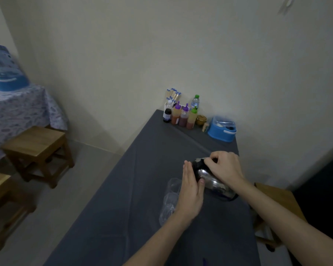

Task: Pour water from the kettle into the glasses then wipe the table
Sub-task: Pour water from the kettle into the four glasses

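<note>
A steel kettle (211,181) with a black lid stands on the grey-clothed table (123,217). My right hand (224,167) rests on top of it, fingers curled over the black lid and handle. My left hand (191,191) lies flat against the kettle's left side, fingers straight, thumb touching the steel. Two clear glasses stand just left of the kettle: one (173,186) farther and one (167,210) nearer, both partly hidden behind my left hand and wrist. Whether they hold water I cannot tell.
At the table's far end stand sauce bottles (183,117), a water bottle (195,102), a chopstick holder (171,98), a small brown pot (201,120) and a blue container (222,129). Wooden stools (38,152) stand on the floor at left; another stool (279,200) at right.
</note>
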Tool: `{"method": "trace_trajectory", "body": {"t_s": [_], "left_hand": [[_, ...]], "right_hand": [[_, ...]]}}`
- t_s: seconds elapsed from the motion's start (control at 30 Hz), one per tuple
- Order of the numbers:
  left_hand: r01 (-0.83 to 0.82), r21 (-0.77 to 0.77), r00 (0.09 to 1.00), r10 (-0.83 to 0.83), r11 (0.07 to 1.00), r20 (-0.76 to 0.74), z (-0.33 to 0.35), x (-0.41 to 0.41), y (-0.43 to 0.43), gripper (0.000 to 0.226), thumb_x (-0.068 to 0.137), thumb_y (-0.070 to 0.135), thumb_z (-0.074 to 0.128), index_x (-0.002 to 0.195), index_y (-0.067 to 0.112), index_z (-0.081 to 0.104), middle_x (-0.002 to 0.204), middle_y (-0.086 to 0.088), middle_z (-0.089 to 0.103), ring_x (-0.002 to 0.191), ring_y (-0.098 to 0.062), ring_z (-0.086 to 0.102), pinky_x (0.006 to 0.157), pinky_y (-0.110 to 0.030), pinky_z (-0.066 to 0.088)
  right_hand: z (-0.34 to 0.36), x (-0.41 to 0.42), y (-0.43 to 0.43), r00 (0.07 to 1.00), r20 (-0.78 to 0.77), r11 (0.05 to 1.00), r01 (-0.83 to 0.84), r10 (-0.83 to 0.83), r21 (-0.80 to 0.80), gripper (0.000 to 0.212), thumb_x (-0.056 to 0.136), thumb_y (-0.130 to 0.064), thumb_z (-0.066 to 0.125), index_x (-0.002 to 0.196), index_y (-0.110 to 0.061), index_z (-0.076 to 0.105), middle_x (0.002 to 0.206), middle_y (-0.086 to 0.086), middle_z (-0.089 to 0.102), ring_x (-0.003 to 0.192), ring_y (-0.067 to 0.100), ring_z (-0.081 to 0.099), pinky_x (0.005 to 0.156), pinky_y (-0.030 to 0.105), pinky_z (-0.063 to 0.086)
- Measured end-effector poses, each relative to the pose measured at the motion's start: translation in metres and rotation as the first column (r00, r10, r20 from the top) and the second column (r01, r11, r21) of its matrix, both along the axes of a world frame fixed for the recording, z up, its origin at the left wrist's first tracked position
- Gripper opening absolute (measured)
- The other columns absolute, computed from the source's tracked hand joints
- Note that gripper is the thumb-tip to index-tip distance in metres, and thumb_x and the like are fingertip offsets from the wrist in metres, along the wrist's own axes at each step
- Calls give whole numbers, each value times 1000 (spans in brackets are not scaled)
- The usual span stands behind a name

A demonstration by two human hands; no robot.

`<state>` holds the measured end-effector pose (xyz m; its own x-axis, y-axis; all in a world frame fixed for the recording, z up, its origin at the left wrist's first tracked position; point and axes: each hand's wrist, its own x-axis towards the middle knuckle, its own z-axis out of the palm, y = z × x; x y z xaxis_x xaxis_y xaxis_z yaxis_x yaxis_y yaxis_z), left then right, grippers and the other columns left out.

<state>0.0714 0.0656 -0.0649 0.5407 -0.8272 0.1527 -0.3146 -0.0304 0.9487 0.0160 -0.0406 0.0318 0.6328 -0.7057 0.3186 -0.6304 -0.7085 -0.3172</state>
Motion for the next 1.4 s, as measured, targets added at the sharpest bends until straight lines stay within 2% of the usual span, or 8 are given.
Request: {"method": "trace_trajectory", "body": {"t_s": [0.13,0.23,0.57,0.77,0.9,1.07,1.23,1.4], "left_hand": [[-21,-18,999,20,1000,-45,2,2,2,65,103,29,32,151,17,-9,160,8,-13,147,-5,-10,121,-26,1],[-28,-27,997,26,999,-76,1,1,4,65,103,32,31,150,19,-11,160,8,-15,147,-5,-11,120,-24,1],[-43,-35,993,39,998,-109,-2,-2,6,66,102,35,31,149,21,-14,159,9,-16,147,-4,-11,121,-26,1],[-61,-47,993,56,997,-100,-5,-2,7,65,102,35,30,145,26,-18,158,9,-18,146,-5,-12,121,-29,0],[-63,-53,991,57,997,-120,-5,-1,10,66,102,38,30,147,24,-17,158,9,-19,146,-4,-12,121,-26,0],[-54,-54,990,46,997,-136,-4,-1,13,67,102,37,29,147,25,-18,158,11,-20,145,0,-12,115,-16,-1],[-59,-48,990,52,997,-129,-5,-1,13,67,102,34,31,148,23,-17,159,9,-18,145,-1,-11,112,-11,-2],[-32,-20,997,31,999,-77,-5,2,13,67,103,31,31,148,19,-16,160,5,-17,147,-6,-12,116,-17,-3]], "right_hand": [[5,5,7,999,-24,996,-27,25,-80,31,80,-30,59,55,-14,67,49,2,62,52,16,55,51,26,32],[7,10,11,996,-63,984,-77,68,-159,29,82,-27,61,60,-11,70,52,5,64,49,15,47,62,25,27],[4,15,8,984,-126,959,-151,124,-238,32,83,-29,57,56,-14,64,46,0,55,44,12,39,65,28,28],[5,19,10,974,-158,956,-196,164,-216,32,77,-35,46,47,-26,41,40,-10,36,41,4,33,64,28,26],[2,23,7,967,-181,941,-220,177,-256,31,79,-33,49,50,-23,50,43,-8,43,42,2,32,64,27,26],[-2,26,6,960,-205,920,-246,189,-306,34,79,-35,44,49,-21,52,43,-6,47,43,13,43,63,28,28],[-5,23,8,960,-208,922,-247,189,-299,34,81,-33,50,53,-17,61,46,-4,53,46,14,46,65,28,30],[-6,18,9,971,-156,942,-215,178,-259,33,81,-31,53,49,-22,48,44,-7,45,42,7,35,65,28,26]]}}
